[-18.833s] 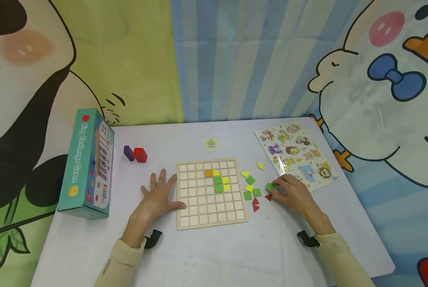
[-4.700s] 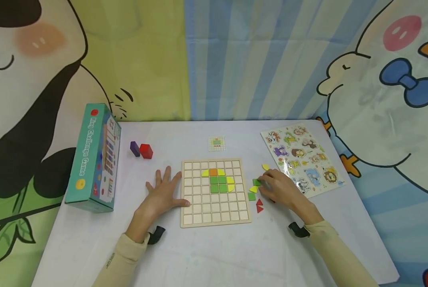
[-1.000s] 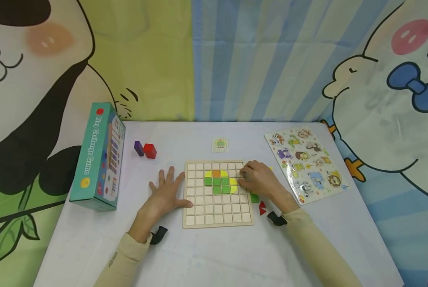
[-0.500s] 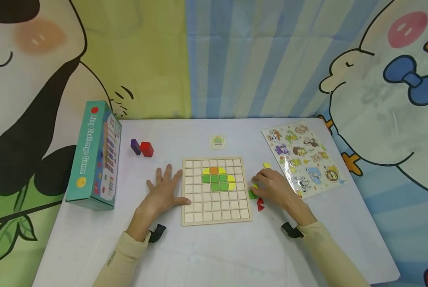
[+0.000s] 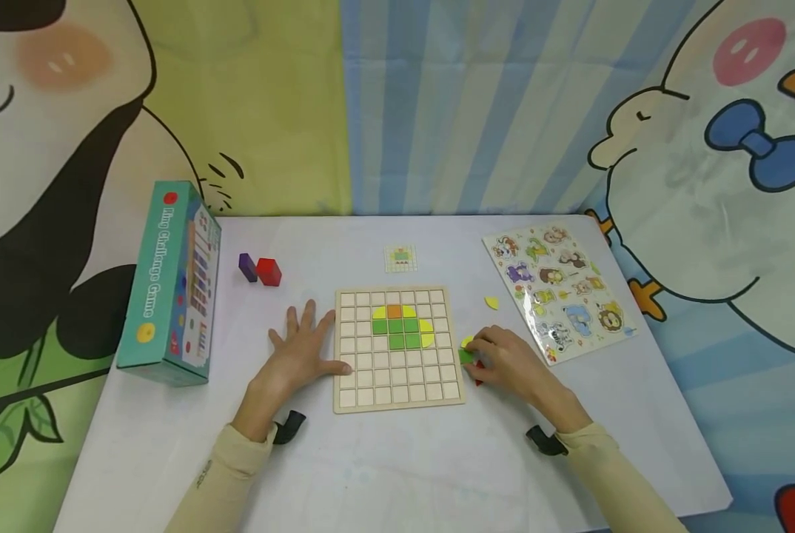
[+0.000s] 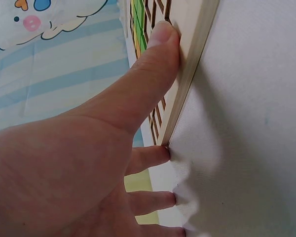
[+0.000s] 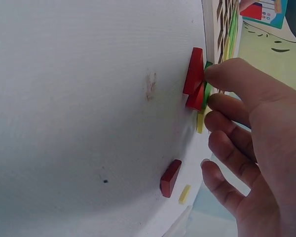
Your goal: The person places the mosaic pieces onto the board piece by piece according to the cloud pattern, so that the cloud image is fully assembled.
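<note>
Right-hand grip is narrow: your right hand [image 5: 514, 363] has thumb and fingertips at the loose green square [image 5: 465, 356], just beside the right edge of the board [image 5: 400, 379]. Can't tell if it's actually pinched. Your left hand [image 5: 296, 359] is spread wide, thumb on the board's near-left border, presumably to stop it sliding (nothing held). Three red triangles [image 7: 171, 178] and two loose yellow pieces [image 5: 491, 303] lie on your right, probably for a short reach. On the board, an orange square [image 5: 394, 312] sits above the green squares [image 5: 395, 341]. The pattern card [image 5: 400, 259] lies past the far edge, likely to stay visible.
</note>
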A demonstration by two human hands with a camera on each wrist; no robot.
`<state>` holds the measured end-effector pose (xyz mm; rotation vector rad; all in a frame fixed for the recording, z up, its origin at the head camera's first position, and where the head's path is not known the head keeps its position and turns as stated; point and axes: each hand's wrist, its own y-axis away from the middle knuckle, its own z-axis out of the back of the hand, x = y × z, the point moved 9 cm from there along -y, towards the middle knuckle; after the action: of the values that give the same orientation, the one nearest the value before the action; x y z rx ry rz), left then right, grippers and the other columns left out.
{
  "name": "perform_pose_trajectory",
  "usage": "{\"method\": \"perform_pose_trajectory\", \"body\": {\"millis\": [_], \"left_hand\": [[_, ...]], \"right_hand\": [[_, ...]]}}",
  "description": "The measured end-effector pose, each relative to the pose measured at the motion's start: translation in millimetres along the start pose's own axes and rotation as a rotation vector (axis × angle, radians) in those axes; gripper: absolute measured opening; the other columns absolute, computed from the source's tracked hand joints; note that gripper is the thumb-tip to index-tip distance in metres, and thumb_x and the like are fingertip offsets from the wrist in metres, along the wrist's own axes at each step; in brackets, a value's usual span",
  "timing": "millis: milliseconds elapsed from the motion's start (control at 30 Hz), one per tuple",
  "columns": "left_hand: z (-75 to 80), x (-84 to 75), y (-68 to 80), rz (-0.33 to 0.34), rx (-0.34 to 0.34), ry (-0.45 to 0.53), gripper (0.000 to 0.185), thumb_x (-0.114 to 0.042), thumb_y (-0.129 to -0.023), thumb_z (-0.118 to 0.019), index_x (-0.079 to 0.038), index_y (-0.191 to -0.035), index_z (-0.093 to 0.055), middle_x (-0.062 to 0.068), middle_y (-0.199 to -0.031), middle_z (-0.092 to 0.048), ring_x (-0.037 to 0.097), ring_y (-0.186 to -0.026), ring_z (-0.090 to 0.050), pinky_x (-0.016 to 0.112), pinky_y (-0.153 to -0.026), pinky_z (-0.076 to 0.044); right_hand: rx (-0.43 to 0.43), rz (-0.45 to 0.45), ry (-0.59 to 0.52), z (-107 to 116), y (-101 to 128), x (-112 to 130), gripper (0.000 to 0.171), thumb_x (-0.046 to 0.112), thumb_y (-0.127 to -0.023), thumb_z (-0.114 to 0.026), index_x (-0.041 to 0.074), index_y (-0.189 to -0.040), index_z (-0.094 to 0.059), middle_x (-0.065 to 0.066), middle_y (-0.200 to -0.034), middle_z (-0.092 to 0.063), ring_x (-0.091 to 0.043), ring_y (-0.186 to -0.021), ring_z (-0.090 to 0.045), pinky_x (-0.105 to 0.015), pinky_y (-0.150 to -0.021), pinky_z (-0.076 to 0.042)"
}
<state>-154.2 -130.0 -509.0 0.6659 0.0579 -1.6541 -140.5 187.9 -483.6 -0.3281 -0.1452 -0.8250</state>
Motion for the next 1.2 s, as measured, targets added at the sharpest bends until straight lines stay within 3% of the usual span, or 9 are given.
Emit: {"method": "perform_pose_trajectory", "body": {"millis": [133, 367, 767, 1200], "left_hand": [[-1.4, 1.7, -1.3, -0.001, -0.002, 0.004, 0.113, -0.050, -0.073, -0.087, -0.008, -0.160, -0.028, 0.032, -0.166, -0.003, 0.064, -0.148, 0.003, 0.090, -0.102, -0.005], [-2.5, 1.4, -1.1, 0.009, 0.003, 0.017, 0.113, -0.049, -0.073, -0.088, -0.009, -0.161, -0.028, 0.031, -0.167, -0.003, 0.063, -0.149, 0.003, 0.089, -0.102, -0.004], [-4.8, 2.0, -0.8, -0.004, -0.001, 0.022, 0.114, -0.052, -0.073, -0.087, -0.009, -0.161, -0.027, 0.031, -0.167, -0.002, 0.062, -0.149, 0.004, 0.089, -0.102, -0.004], [-0.9, 1.7, 0.1, -0.008, -0.014, 0.001, 0.112, -0.051, -0.074, -0.086, -0.008, -0.160, -0.029, 0.032, -0.166, -0.004, 0.063, -0.149, 0.002, 0.089, -0.102, -0.007]], "right_hand": [[0.011, -0.006, -0.017, -2, 0, -1, 0.023, 0.023, -0.079, -0.087, 0.011, -0.097, -0.078, 0.001, -0.096, -0.068, -0.010, -0.083, -0.059, -0.028, -0.072, -0.053], [0.050, -0.084, -0.037, -2, 0, -13, 0.026, 0.026, -0.079, -0.087, 0.010, -0.097, -0.077, 0.000, -0.097, -0.069, -0.013, -0.088, -0.064, -0.031, -0.077, -0.057], [0.106, -0.208, -0.106, -6, -1, -29, 0.028, 0.033, -0.081, -0.086, 0.013, -0.099, -0.076, 0.004, -0.099, -0.068, -0.009, -0.091, -0.061, -0.032, -0.082, -0.056], [0.033, -0.129, -0.055, -4, -3, -28, 0.028, 0.031, -0.079, -0.087, 0.011, -0.096, -0.076, 0.003, -0.098, -0.068, -0.012, -0.090, -0.064, -0.033, -0.081, -0.057]]}}
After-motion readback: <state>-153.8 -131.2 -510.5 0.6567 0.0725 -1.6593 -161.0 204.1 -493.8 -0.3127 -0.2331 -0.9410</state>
